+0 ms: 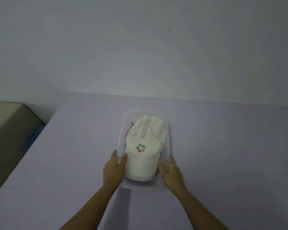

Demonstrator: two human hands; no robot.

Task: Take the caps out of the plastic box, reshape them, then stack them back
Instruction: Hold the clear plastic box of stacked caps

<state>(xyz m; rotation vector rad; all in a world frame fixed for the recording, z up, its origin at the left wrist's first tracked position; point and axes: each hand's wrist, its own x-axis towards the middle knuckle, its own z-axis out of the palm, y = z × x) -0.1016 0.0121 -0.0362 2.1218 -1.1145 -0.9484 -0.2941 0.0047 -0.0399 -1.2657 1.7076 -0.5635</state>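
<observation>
Your left hand (pixel 114 170) grasps the left wall of the box (pixel 169 130) near its near end. The thumb (pixel 124 157) is inside, against the edge of the white cap's brim (pixel 141 168), and the forefinger lies along the outside of the wall. Your right hand (pixel 171 173) mirrors it on the right wall: its thumb is tucked inside against the brim's other edge, and its fingers are wrapped along the outside. Both forearms come in from the bottom edge, one on each side of the box.

The box is clear plastic with no lid on it, and it sits lengthwise away from you. The white cap (pixel 146 130) lies on top inside it, with its brim towards you and its creased crown towards the far end. The front panel carries a small logo (pixel 140 147), a pinwheel of red, green, blue and yellow blocks. Any lettering on it is too blurred to read. A pink cap (pixel 140 182) lies under the white one. It shows below the brim at the near end and again beside the crown on the left.

The box stands on a pale lilac table (pixel 223 146), near the middle. A plain wall (pixel 140 47) rises behind the box, with a small dark mark (pixel 168 30) high up. Well to the left of the box, off the table's edge, there is a beige block (pixel 8 130) with something blue (pixel 32 136) beside it.
</observation>
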